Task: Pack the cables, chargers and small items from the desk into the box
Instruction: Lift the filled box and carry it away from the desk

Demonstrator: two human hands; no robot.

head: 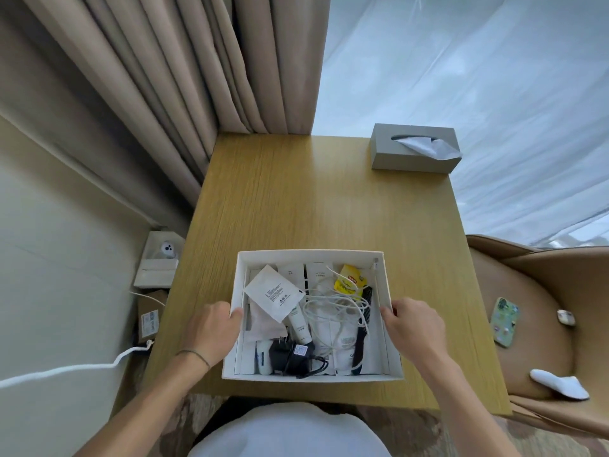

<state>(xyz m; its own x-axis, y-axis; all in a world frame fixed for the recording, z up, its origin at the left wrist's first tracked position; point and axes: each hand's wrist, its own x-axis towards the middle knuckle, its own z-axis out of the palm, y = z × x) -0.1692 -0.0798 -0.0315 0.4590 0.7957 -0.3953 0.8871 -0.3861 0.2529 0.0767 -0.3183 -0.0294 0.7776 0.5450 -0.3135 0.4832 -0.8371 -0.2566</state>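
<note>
Box point(385, 285) sits between both hands: left hand point(214, 328) pinches its left wall, right hand point(412, 324) grips the right one. Looks like light, bendy card; inside, the white cable point(333, 308) and black charger point(290, 354) could slide, so I'd hold low.

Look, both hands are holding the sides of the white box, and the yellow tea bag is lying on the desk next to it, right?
Not quite. The head view shows the yellow tea bag lying inside the white box, near its far right corner, not on the desk. The rest is right: the left hand and right hand hold the box's sides.
</note>
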